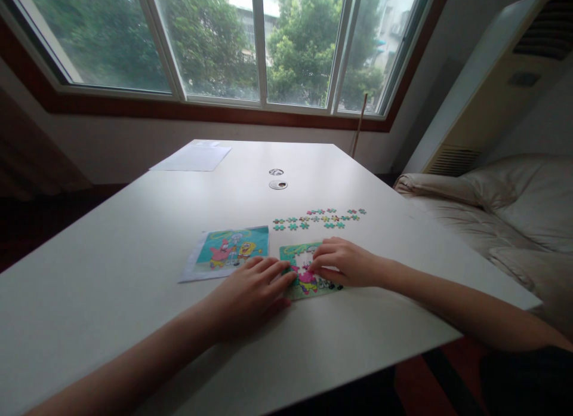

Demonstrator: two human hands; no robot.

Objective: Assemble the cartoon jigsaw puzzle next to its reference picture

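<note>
A partly assembled jigsaw puzzle [308, 286] with a cartoon picture lies near the front of the white table, with a pale gap in its upper middle. My left hand [255, 290] rests with fingers stretched out, their tips on the puzzle's left edge. Over the puzzle's right side is my right hand [344, 262], thumb and fingers pinched on a puzzle piece [308, 269] at the edge of the gap. The hand covers the right part of the picture. Left of the puzzle lies a printed reference picture [233, 249], partly under my left hand's side.
Behind the puzzle, several loose puzzle pieces [316, 219] lie spread in rows. A white sheet of paper [192, 158] sits at the table's far left. Two round cable-hole parts [277, 184] are at the far middle. A beige sofa [501, 207] stands to the right.
</note>
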